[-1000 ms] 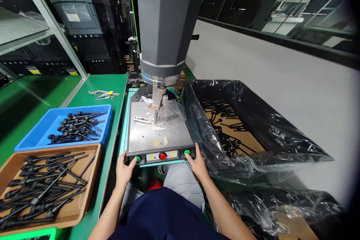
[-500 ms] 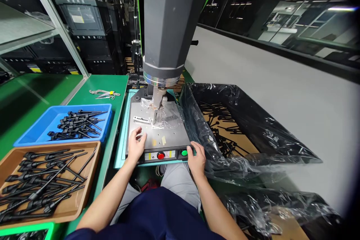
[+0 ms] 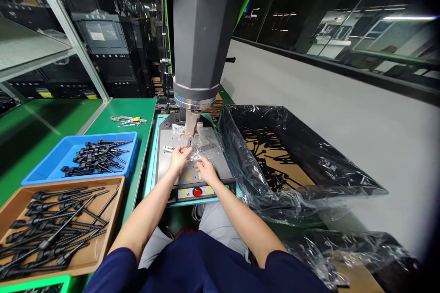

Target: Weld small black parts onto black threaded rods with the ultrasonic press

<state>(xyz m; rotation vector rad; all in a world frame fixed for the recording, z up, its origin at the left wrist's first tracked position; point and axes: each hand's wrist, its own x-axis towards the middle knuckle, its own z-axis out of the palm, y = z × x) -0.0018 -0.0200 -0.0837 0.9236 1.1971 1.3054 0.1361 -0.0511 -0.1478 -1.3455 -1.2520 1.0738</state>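
While the left hand (image 3: 180,157) and right hand (image 3: 205,169) reach the plastic film (image 3: 213,136), I cannot tell whether either grasps anything

Both arms reached forward and slanted inward, the left forearm (image 3: 149,210) angling rightward and the right forearm (image 3: 244,219) leftward, so that the two hands were close together with a narrow gap between them. The left hand (image 3: 179,158) was slightly farther forward, its wrist nearly straight and its thumb and foremost fingers (image 3: 185,149) drawn close at the tips, though whether they gripped was too small to tell. The right hand (image 3: 207,171) was a little nearer the body, back uppermost, its fingers loosely bent and pointing forward and left.
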